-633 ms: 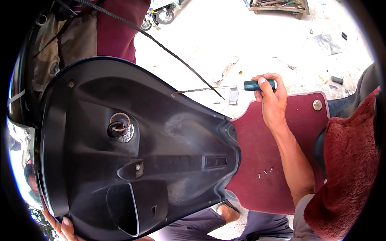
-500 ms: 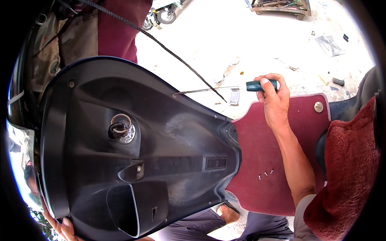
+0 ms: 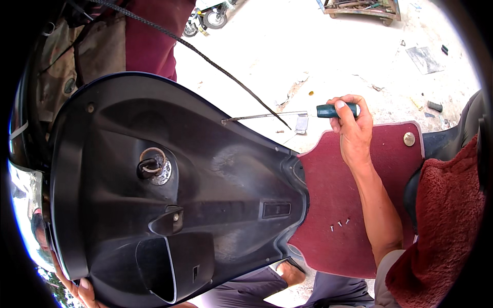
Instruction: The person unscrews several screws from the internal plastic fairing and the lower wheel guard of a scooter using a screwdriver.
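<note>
My right hand (image 3: 353,123) is closed round the dark green handle of a screwdriver (image 3: 333,111). Its long thin shaft runs left, and the tip rests at the upper edge of a scooter's black front panel (image 3: 205,174). At the lower left, my left hand (image 3: 84,292) grips the panel's edge, thumb on the near face and part of the fingers hidden behind it. Three small screws (image 3: 339,224) lie on the dark red floor mat (image 3: 328,179), below my right forearm. A key with a ring (image 3: 153,163) sits in the panel's ignition lock.
An open storage pocket (image 3: 156,269) and a small hook (image 3: 169,219) are set in the panel. Across the top left hangs a black braided cord (image 3: 226,74). Red fleece (image 3: 436,215) covers something at the right. A tool cart (image 3: 362,7) stands on the pale ground at the back.
</note>
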Available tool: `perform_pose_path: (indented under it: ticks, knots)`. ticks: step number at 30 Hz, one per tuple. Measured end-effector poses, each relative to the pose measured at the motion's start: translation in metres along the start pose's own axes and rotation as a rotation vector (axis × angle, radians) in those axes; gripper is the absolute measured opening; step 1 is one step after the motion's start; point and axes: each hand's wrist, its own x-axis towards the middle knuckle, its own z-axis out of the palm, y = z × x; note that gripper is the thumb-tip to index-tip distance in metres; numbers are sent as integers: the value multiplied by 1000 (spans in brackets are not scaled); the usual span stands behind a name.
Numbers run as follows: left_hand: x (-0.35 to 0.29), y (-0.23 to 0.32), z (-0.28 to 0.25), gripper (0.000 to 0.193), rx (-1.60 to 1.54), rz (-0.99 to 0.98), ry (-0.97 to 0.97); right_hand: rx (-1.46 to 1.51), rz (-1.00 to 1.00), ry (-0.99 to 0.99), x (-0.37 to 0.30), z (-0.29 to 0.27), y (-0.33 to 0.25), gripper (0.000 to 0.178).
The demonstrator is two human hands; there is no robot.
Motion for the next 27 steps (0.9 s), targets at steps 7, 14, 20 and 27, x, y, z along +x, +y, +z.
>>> perform_pose_path:
  ticks: [7, 14, 20, 27]
  knots:
    - [-1, 5, 5, 91, -4, 0, 19, -137, -42, -56, -2, 2, -14, 16]
    - [-4, 9, 3, 92, 5, -3, 41, -457, 74, -158, 2, -5, -43, 48]
    - [-4, 16, 10, 92, -17, 0, 58, -448, 207, -273, 8, -14, -40, 51]
    - [-7, 21, 24, 92, -72, 0, 78, -287, 13, -410, 8, -19, -41, 22]
